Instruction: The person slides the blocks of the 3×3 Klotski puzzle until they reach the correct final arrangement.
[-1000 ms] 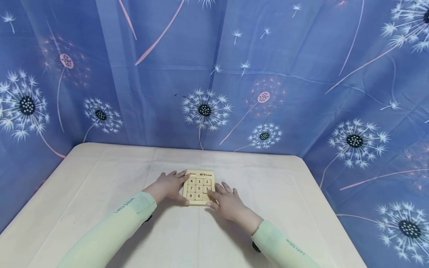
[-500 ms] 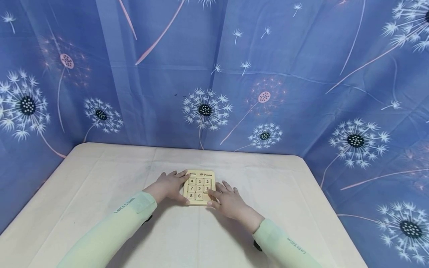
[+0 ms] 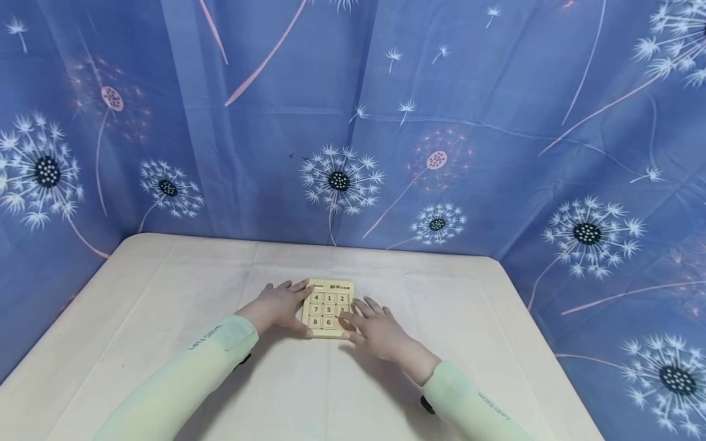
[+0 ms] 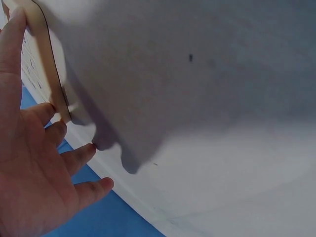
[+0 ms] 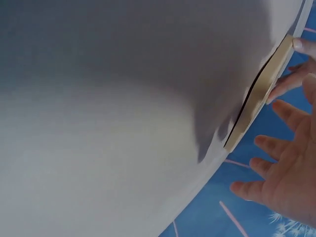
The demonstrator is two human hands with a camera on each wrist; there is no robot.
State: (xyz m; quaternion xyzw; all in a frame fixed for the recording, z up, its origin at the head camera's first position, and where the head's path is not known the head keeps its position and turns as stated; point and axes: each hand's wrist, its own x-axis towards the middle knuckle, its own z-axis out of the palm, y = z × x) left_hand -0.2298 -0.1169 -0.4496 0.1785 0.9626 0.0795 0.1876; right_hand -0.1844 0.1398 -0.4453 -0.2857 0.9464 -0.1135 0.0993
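Observation:
A pale wooden sliding number puzzle (image 3: 343, 334) lies flat on the table in the head view. Its numbered tiles read 4 1 2, 7 5 3 and 8 6 from the top row down, with a gap at bottom right. My left hand (image 3: 278, 307) holds the puzzle's left side, thumb at the near corner and index finger at the far one. Over the right side, my right hand (image 3: 382, 334) reaches with its index fingertip at the lower part of the 3 tile (image 3: 342, 309). Its thumb is by the near right corner. The other fingers stay extended beyond the frame.
A cream cloth covers the table (image 3: 182, 294). Blue curtains (image 3: 265, 177) with dandelion prints rise behind it and along both sides. Pale green sleeves (image 3: 182, 373) cover both forearms.
The view has shifted very slightly. My right index fingertip has moved a little at the 3 tile, while my left hand keeps its place. The tiles show the same order.

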